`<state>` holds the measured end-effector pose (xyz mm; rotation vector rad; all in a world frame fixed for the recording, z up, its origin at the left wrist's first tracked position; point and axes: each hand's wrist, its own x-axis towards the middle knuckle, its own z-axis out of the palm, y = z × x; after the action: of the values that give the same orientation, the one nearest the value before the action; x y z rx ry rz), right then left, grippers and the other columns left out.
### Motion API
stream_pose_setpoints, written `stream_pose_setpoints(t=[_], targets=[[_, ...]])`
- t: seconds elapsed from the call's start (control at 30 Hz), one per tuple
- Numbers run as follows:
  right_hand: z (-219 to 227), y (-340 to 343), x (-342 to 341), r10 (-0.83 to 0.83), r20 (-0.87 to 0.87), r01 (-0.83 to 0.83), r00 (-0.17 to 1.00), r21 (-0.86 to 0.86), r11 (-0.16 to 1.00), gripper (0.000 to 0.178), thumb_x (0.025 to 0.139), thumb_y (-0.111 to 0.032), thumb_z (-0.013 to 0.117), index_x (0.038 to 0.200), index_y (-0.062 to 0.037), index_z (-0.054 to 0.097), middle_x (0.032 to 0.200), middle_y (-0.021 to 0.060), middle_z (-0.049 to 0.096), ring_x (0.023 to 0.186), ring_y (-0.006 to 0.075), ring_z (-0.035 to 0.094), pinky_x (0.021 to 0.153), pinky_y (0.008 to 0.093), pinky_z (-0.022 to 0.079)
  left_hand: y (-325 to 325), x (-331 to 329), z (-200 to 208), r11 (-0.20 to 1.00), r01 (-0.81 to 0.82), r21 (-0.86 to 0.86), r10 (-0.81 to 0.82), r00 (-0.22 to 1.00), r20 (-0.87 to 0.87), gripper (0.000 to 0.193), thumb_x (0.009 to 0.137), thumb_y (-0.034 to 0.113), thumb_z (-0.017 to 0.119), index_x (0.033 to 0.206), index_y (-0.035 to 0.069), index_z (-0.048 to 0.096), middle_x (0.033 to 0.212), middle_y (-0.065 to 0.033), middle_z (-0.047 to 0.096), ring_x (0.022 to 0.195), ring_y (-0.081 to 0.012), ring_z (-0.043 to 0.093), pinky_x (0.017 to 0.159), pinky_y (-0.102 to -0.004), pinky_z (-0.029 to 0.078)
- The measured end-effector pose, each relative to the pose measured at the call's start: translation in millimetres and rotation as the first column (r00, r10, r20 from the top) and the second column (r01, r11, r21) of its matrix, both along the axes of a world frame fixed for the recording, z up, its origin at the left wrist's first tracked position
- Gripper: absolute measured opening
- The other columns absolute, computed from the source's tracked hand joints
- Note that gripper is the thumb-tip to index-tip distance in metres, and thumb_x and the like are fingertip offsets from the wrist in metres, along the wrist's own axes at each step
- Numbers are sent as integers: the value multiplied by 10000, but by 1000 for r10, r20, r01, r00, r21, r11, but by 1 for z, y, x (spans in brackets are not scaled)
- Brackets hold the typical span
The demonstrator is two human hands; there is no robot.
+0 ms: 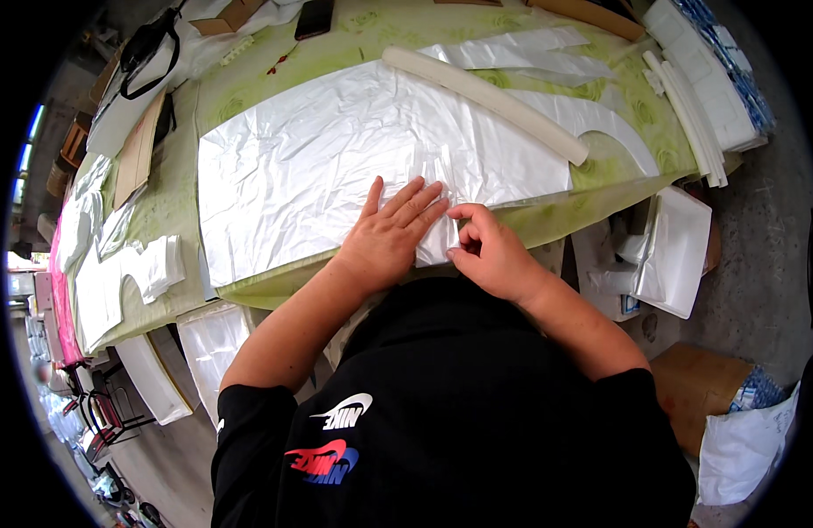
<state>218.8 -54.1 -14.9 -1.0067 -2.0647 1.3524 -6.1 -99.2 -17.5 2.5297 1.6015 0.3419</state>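
A large white plastic sheet (292, 167), crinkled all over, is spread on the table before me. Flat on a small translucent plastic bag (437, 242) at the sheet's near edge lies my left hand (389, 233), its fingers stretched out. Just to its right, my right hand (494, 255) is curled, thumb and forefinger close together at the bag's right edge. Whether a fold of plastic is between those fingertips cannot be made out. A long cream-coloured tube (485, 101) rests slantwise across the sheet's right part, beyond my hands.
A green patterned cloth (239, 101) covers the table. A black phone (315, 18) lies at the far edge. White plastic bags (98, 286) are on the left, beside a cardboard piece (139, 154). White rods (688, 119) lie at right; a white bin (675, 255) and cardboard box (697, 392) stand below.
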Motion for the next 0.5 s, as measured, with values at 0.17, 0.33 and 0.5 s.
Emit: stream_pose_setpoints(t=[0.17,0.33,0.5], targets=[[7,21,4,-7,37,-24,999,750,661,401,759,-44,721,1154,-68,657,1154,96,651,1117,323,581,967,429,466,4,-4,2,1000,29,-5,-29,999,21,697,823,-13,579,1500,140,518,1617,-56,431,1533,-283,341,1247,-612,193],[5,36,8,74,169,-175,983,723,668,375,731,-52,723,1100,-104,681,1183,46,658,1138,314,573,997,436,440,3,-7,8,992,-113,54,92,950,297,511,803,-28,633,1295,110,660,1382,-85,614,1319,-310,555,1178,-539,354],[-7,49,-1,12,127,-94,992,666,740,226,768,-136,761,986,-113,705,1062,35,671,999,304,596,905,448,454,9,-6,2,968,-222,120,161,910,382,198,858,86,702,1055,77,716,1051,-75,716,1066,-310,651,1008,-464,451]])
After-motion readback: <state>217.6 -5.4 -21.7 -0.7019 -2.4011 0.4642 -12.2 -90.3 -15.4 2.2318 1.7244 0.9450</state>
